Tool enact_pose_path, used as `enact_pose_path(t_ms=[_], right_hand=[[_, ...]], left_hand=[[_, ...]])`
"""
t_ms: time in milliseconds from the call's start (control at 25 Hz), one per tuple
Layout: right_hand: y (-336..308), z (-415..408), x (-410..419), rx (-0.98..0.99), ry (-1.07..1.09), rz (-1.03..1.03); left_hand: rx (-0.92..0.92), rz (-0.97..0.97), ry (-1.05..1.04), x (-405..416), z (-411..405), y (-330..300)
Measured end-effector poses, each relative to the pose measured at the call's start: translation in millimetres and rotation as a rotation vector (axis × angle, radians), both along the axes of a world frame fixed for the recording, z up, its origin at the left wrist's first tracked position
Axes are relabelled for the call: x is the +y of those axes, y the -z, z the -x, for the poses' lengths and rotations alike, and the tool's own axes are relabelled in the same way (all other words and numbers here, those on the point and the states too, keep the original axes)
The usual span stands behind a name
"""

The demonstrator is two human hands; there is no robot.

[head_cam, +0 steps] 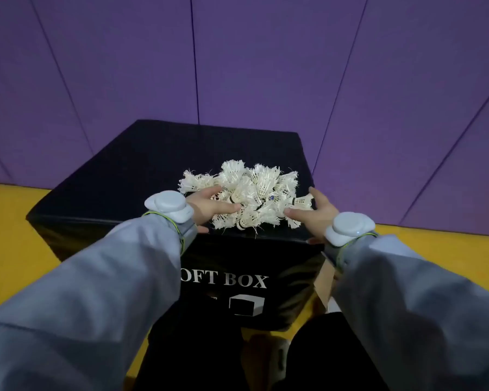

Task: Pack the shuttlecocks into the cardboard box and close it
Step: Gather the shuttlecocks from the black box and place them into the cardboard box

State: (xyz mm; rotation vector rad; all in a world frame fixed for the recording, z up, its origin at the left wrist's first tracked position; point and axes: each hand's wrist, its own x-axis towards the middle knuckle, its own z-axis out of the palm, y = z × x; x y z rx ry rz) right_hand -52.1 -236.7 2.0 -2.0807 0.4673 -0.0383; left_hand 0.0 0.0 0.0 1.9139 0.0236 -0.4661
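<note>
1. A pile of white feather shuttlecocks [249,197] lies on top of a black padded block [141,170], close to its near edge and toward its right side.
2. My left hand [209,206] is spread wide, palm cupped against the left flank of the pile, fingers lying on the feathers.
3. My right hand [316,211] is spread wide too, curved around the right flank, thumb reaching into the feathers.
4. Neither hand has closed on a single shuttlecock; together they bracket the heap.
5. A grey wrist device [168,206] sits on my left wrist, and another on my right.
6. A strip of brown cardboard [323,286] shows low beside the block, under my right sleeve [407,300]; I cannot tell whether it is the box.
7. The block's front reads "OFT BOX", the first letter hidden by my left sleeve.
</note>
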Motion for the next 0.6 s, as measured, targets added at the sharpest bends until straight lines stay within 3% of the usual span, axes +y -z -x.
enact_pose_path(t_ms=[360, 600], right_hand=[[39, -43, 15, 0.227, -0.073, 0.223], [43, -59, 26, 0.134, -0.064, 0.056]], left_hand=[[-0.08, -0.438, 0.077, -24, -27, 37], [-0.141, -0.378, 0.111, -32, -45, 46]])
